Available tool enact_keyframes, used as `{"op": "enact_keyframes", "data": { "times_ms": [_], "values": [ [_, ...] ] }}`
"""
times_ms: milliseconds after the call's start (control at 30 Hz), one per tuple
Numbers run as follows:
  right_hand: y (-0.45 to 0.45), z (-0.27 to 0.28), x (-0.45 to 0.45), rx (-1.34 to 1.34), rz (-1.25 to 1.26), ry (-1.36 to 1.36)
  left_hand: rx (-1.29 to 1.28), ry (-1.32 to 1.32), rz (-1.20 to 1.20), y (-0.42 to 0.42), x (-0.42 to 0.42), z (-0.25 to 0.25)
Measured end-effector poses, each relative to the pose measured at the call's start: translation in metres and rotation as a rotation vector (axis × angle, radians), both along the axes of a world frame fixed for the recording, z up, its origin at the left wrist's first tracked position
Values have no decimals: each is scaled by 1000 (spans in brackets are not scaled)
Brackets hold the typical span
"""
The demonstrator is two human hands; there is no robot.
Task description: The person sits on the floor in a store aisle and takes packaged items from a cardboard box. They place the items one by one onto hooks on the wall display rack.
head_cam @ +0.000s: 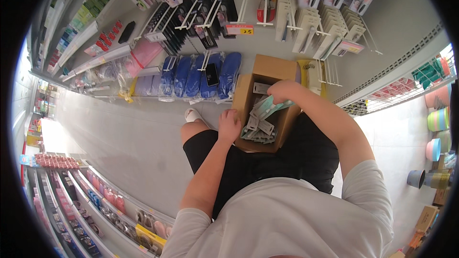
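An open cardboard box (274, 65) stands between my legs, its flaps folded out. Inside it lie several flat packaged items (259, 134) with pale cards, piled loosely. My right hand (283, 91) reaches in over the far right part and grips a pale green packaged item (267, 107); whether there is more than one is hard to tell. My left hand (229, 125) rests at the left side of the box with its fingers bent over the edge and side flap.
Hooks above carry black packages (204, 14) and white carded packs (308, 28). On the bottom shelf are blue slippers in plastic (229, 71), with a dark phone (212, 74) on top. Wire basket edges (362, 107) run along the right. Footwear shelves (122, 211) stand at lower left.
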State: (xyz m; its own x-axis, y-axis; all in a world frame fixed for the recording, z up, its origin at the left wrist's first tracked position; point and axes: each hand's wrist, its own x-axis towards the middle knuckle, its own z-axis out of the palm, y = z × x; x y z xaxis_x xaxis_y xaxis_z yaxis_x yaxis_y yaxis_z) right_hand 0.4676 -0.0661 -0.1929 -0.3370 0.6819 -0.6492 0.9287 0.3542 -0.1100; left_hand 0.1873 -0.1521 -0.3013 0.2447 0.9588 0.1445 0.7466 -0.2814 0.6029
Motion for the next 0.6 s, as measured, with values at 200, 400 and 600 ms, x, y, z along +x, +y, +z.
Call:
{"op": "enact_keyframes", "data": {
  "times_ms": [200, 400, 600],
  "values": [
    [-46, 57, 62, -26, -293, 441, 94, -103, 32, -6, 3, 23],
    [-116, 59, 116, -195, -578, 888, -817, -1118, 402, -9, 3, 74],
    [-149, 51, 123, -418, -609, 1212, -1300, -1381, 27, -33, 5, 134]
  ]
}}
